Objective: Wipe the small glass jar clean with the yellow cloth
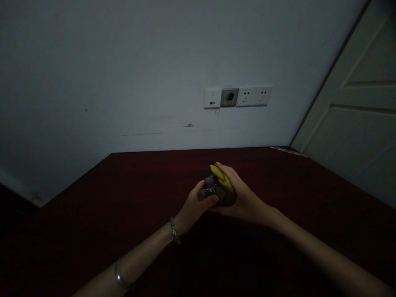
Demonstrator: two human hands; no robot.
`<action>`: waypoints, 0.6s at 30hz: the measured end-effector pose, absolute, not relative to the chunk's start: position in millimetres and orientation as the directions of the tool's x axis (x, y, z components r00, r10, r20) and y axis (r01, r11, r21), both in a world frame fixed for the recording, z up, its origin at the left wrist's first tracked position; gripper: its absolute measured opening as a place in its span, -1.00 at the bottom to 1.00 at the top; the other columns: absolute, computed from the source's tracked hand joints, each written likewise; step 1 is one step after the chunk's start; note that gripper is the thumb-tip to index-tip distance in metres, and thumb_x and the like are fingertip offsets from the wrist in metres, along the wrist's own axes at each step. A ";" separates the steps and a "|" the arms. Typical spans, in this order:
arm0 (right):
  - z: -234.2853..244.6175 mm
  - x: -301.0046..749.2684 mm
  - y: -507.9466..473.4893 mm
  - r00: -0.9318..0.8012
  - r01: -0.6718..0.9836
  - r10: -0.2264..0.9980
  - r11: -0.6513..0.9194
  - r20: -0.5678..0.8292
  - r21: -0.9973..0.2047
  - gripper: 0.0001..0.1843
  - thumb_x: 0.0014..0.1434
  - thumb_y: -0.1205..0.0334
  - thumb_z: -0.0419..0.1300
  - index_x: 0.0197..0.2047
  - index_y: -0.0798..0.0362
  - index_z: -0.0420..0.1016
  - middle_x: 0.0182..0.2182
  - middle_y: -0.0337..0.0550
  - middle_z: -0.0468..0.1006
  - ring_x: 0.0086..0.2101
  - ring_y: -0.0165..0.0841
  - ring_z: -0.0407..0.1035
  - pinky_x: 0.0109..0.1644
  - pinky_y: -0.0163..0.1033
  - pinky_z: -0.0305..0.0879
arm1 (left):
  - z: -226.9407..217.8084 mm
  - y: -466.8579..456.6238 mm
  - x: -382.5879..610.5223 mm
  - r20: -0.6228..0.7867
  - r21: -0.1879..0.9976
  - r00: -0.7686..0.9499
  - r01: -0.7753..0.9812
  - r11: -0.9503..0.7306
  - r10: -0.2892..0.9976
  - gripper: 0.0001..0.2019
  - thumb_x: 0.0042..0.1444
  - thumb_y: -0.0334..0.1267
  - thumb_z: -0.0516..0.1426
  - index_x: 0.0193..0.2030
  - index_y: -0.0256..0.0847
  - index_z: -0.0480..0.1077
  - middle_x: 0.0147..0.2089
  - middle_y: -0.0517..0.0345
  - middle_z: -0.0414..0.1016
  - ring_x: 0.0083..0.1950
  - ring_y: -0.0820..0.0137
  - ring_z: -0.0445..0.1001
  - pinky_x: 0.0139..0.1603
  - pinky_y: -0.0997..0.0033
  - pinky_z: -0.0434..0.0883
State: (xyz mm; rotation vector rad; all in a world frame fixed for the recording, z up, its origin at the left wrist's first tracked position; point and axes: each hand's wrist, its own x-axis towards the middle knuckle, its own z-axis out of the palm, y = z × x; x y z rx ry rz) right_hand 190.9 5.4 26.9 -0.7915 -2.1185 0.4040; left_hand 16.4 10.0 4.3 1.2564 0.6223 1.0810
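My left hand (195, 207) is closed, with thumb and fingers around a small dark, shiny, see-through object (210, 186) whose kind I cannot make out. My right hand (243, 194) wraps around a curved yellow object (223, 178) with a black tip, banana-like in shape. Both objects are held close together above the dark red tabletop (148, 185). Whether they touch or are joined I cannot tell. The lower part of the yellow object lies in shadow, and my fingers hide part of each object.
Behind the table rises a pale wall (139, 74) with a row of sockets (249, 97) and a grey switch plate (229, 97). A white panelled door (355, 111) stands at the right. A thin pale strip (287, 151) lies along the far right table edge.
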 end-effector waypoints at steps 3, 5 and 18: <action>28.0 189.6 3.9 -0.420 0.361 0.683 0.730 0.598 -0.580 0.13 -0.13 0.26 0.41 0.37 -0.13 -0.19 0.24 0.03 0.07 0.22 -0.09 0.06 0.26 0.10 0.10 | 4.1 12.5 13.2 0.217 0.956 0.467 -0.280 -0.090 0.857 -0.37 -0.15 -0.02 0.35 0.03 -0.27 0.32 0.00 -0.10 0.49 0.04 0.13 0.47 0.05 0.19 0.40; 28.6 188.8 3.0 -0.376 0.315 0.721 0.690 0.581 -0.652 0.14 -0.15 0.30 0.41 0.36 -0.13 -0.17 0.25 0.01 0.09 0.21 -0.10 0.09 0.27 0.08 0.09 | 1.9 14.9 9.9 0.235 0.955 0.528 -0.280 -0.094 0.816 -0.32 -0.16 -0.06 0.36 0.10 -0.23 0.28 0.07 -0.12 0.45 0.11 0.08 0.43 0.11 0.11 0.37; 26.4 176.9 -0.4 -0.216 0.145 0.869 0.480 0.445 -0.865 0.10 -0.19 0.23 0.42 0.33 -0.05 -0.08 0.29 0.03 0.10 0.24 -0.11 0.07 0.30 0.06 0.04 | -5.4 16.6 8.3 0.273 0.958 0.502 -0.219 -0.185 0.821 0.15 -0.37 -0.41 0.43 0.35 -0.08 -0.10 0.32 -0.24 0.15 0.23 -0.04 0.30 0.13 -0.04 0.38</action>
